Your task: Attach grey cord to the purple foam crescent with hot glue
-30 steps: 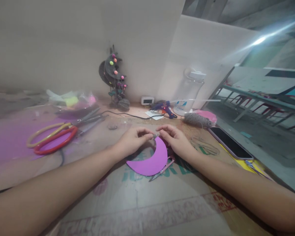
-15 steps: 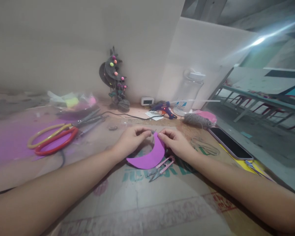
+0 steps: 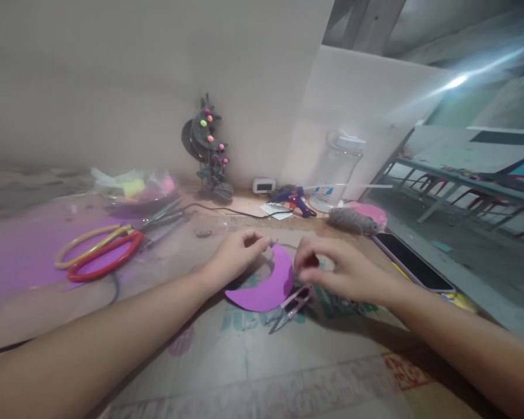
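Observation:
A purple crescent-shaped cutout [image 3: 271,289] lies flat on the printed cardboard between my hands. With thumb and fingertips, my left hand [image 3: 240,254] pinches its upper tip, where a bit of grey yarn [image 3: 289,247] shows. That strand runs right toward my right hand [image 3: 332,269], which is off the crescent, its fingers curled in a pinch and blurred; the strand's end is hidden there. Below the right hand, pink-handled thread snips [image 3: 291,308] lie beside the crescent's lower right edge, blades pointing lower left.
Red-and-yellow-handled scissors [image 3: 105,256] lie left. At the back stand a decorated grey crescent ornament [image 3: 205,139], a small digital clock [image 3: 263,185], a blue glue gun [image 3: 294,201] and a clear bottle [image 3: 334,169]. A grey yarn skein [image 3: 351,221] and a phone [image 3: 413,261] are right.
My right hand has let go of the crescent's upper tip and moved right and slightly down. My left hand keeps its pinch there. The whole view has shifted slightly.

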